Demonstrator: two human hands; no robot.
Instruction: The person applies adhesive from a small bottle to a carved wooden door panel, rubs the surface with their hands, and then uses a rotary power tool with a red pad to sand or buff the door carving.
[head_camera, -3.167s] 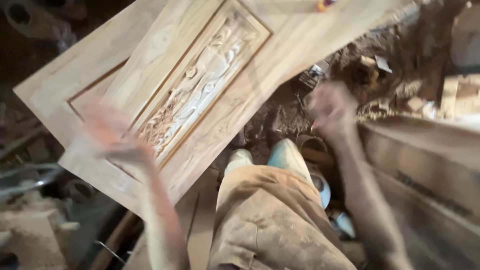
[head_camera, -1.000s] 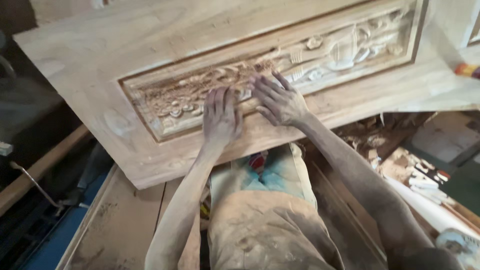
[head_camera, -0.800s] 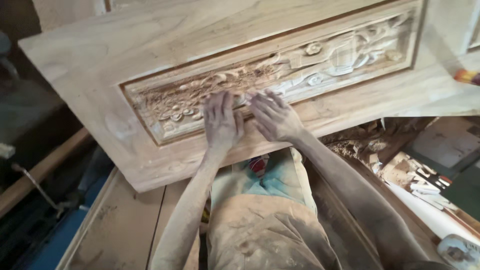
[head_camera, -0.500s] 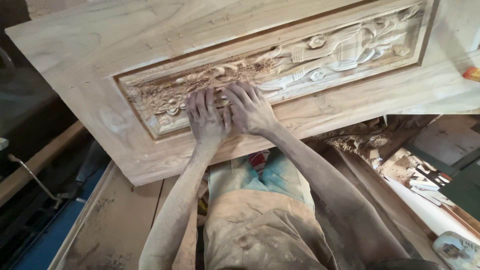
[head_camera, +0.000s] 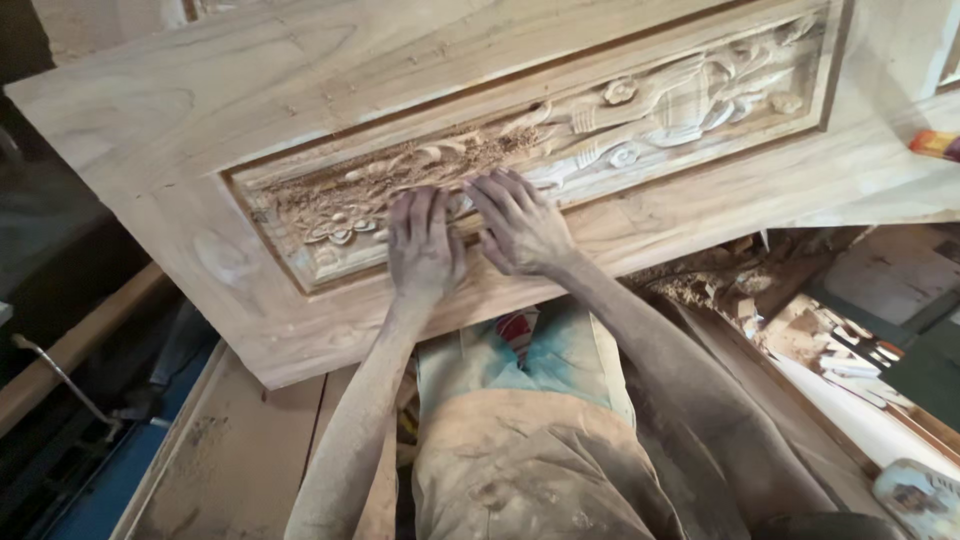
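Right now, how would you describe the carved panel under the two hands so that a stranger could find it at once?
Start at the large pale wooden door slab filling the top of the view. Set into it is a long recessed carved panel, and the left hand and right hand lie flat on its lower edge. Unlike the smooth boards around it, it bears raised flowers and leaves.

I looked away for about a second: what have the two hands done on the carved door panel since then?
Both hands slid leftward along the carved relief. The left hand and right hand, spread apart a second ago, now lie side by side, palms flat, fingers on the sawdust-covered carving. Nothing was grasped or let go. The wooden door panel stayed in place, resting above the person's lap.
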